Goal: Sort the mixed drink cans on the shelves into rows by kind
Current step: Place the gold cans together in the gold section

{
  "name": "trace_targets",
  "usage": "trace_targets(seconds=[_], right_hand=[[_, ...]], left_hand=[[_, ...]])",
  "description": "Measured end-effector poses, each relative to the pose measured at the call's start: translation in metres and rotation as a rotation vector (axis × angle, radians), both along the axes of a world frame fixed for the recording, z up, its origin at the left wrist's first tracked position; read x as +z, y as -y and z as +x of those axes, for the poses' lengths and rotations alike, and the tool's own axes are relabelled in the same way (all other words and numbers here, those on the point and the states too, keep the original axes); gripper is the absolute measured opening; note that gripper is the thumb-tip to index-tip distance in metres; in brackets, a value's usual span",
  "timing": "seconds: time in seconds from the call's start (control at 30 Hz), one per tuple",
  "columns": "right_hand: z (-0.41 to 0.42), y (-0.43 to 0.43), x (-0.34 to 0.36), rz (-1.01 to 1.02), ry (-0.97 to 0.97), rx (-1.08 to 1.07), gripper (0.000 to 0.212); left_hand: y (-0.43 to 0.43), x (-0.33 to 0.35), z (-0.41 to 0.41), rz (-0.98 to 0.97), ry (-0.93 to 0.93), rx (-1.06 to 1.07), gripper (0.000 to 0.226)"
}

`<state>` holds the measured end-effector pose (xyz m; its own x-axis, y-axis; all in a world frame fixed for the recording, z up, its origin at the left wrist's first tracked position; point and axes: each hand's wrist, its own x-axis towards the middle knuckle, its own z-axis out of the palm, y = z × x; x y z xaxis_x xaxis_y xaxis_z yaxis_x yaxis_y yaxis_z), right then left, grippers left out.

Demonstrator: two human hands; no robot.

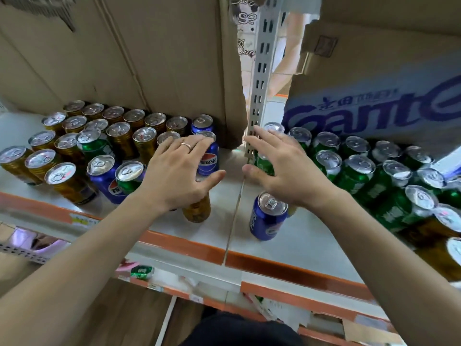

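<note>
Blue aluminium cola cans [268, 216] stand by both hands; the left hand [182, 168] and right hand [287, 171] hover spread, holding nothing. Outward, gold ribbed cans [119, 138] beyond the left and green cans [354, 171] beyond the right look mostly grouped; strays remain.

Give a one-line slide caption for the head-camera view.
Left hand and right hand reach, open, over mixed gold cans, blue cans and green cans on a shelf.

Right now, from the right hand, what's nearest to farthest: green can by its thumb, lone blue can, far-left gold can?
1. Green can, just behind the right hand.
2. Lone blue can, below the wrist, at the shelf front.
3. Far-left gold can, at the left shelf edge.
</note>
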<state>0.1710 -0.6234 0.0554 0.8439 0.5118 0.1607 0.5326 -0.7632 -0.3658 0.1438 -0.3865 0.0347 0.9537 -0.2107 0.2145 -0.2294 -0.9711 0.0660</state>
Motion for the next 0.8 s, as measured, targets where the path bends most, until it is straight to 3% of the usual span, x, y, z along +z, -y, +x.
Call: trace_targets(seconds=[0.43,0.8], right_hand=[[-0.036,0.154,0.007,0.016,0.024,-0.222,0.067],[-0.077,0.290,-0.007,0.020,0.023,-0.385,0.062]], left_hand=[[0.156,0.025,0.015,-0.002,0.019,-0.160,0.075],[0.294,0.007,0.005,-0.031,-0.013,-0.266,0.074]])
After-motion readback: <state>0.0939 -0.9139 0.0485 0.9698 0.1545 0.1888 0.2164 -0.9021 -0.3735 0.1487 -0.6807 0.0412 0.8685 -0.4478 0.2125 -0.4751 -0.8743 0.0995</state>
